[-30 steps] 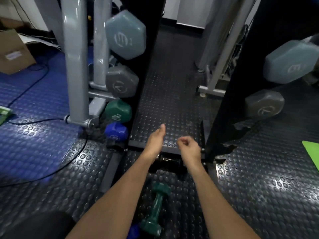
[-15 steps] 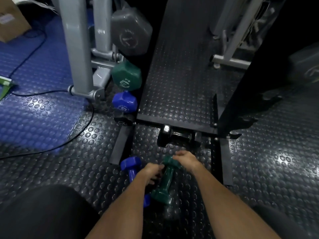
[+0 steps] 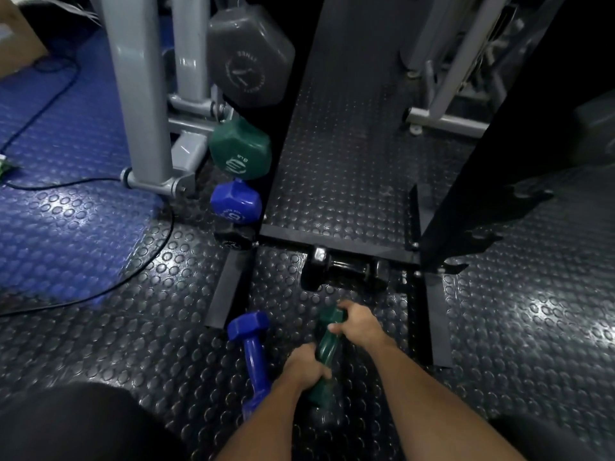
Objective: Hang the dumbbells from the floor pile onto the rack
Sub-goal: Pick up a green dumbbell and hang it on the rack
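Observation:
A green dumbbell (image 3: 326, 349) lies on the studded floor in front of me. My left hand (image 3: 306, 367) grips its near half, and my right hand (image 3: 357, 322) grips its far end. Just left of it a blue dumbbell (image 3: 253, 352) lies on the floor, with its near end hidden behind my left forearm. A black dumbbell (image 3: 346, 269) rests against the rack's base bar (image 3: 352, 249). On the rack's left side hang a grey (image 3: 249, 58), a green (image 3: 240, 149), a blue (image 3: 235, 202) and a small black dumbbell head (image 3: 234, 239).
Grey machine posts (image 3: 139, 94) stand at the left beside the rack. A black cable (image 3: 100, 287) curves over the blue mat. The rack's black right upright (image 3: 479, 161) slants up at the right. My dark-clothed knees fill the bottom corners.
My view has dropped from the rack to the floor. Both hands came down from near the rack's base bar and took hold of the green dumbbell.

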Demonstrator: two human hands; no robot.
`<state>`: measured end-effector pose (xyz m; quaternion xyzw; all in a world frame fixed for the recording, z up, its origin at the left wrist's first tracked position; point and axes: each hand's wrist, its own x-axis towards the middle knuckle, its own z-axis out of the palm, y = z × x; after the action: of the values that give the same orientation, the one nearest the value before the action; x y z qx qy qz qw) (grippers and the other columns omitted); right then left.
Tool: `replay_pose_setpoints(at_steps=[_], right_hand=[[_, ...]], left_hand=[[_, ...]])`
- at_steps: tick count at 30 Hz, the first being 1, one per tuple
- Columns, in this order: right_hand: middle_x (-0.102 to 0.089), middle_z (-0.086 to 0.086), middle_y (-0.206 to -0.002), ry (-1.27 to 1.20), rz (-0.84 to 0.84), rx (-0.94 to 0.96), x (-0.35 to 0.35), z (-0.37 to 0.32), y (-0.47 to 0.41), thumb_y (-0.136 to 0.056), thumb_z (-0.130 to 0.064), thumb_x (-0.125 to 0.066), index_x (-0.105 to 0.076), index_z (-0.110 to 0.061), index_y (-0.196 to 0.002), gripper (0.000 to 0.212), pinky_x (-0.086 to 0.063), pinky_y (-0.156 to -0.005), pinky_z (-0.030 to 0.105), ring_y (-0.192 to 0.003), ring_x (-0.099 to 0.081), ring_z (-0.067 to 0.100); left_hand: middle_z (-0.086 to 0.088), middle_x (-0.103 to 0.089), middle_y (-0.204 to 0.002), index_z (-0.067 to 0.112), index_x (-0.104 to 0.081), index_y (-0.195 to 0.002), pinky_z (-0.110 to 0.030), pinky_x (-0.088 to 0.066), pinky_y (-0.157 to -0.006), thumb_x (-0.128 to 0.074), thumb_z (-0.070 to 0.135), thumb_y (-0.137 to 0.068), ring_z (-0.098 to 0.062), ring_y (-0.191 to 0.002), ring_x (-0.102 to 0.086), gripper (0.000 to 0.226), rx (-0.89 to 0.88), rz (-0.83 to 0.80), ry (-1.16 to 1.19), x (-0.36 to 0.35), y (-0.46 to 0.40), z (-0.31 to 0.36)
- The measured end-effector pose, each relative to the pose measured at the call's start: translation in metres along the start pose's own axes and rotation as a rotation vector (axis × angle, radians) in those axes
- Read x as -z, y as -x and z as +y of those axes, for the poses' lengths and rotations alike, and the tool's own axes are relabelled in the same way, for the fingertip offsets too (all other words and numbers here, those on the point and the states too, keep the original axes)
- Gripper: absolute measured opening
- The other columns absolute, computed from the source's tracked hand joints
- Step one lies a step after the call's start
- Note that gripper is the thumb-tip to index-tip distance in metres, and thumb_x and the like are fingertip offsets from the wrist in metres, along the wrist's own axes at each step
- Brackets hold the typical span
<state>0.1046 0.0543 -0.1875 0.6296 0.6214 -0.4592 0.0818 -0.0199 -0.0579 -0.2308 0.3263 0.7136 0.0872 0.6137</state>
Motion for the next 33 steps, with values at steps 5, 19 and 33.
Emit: replay_pose_setpoints(at_steps=[5,19,33], right_hand=[[-0.069,-0.004,-0.103,-0.217,0.172,-0.025,0.056,-0.009,0.003,-0.078,-0.027,-0.089,-0.065,-0.025,-0.118,0.046,-0.053,-0.074,0.025,-0.086,-0.065,0.011],[-0.070,-0.010,-0.100,-0.128,0.637,0.251,0.234,0.028,0.123,-0.069,-0.034,-0.096,-0.063,-0.019,-0.120,0.063,-0.048,-0.073,0.018,-0.086,-0.066,0.007],[-0.077,-0.011,-0.090,-0.097,0.957,0.317,0.391,0.056,0.198,-0.062,-0.047,-0.096,-0.075,-0.024,-0.106,0.054,-0.057,-0.076,0.030,-0.082,-0.071,0.004]], left_hand=[[0.001,-0.078,-0.093,0.023,-0.074,-0.103,-0.035,-0.063,-0.082,-0.085,0.021,-0.065,-0.017,-0.085,-0.075,0.039,-0.170,0.036,0.087,0.014,0.000,0.050],[0.006,-0.079,-0.090,0.022,-0.077,-0.095,-0.037,-0.060,-0.087,-0.089,0.022,-0.068,-0.016,-0.088,-0.077,0.029,-0.610,-0.175,-0.061,-0.002,0.064,0.232],[-0.022,-0.072,-0.125,-0.010,-0.063,-0.131,-0.049,-0.058,-0.098,-0.077,0.030,-0.090,-0.039,-0.123,-0.066,0.059,-0.548,-0.480,0.905,-0.077,0.136,0.296]])
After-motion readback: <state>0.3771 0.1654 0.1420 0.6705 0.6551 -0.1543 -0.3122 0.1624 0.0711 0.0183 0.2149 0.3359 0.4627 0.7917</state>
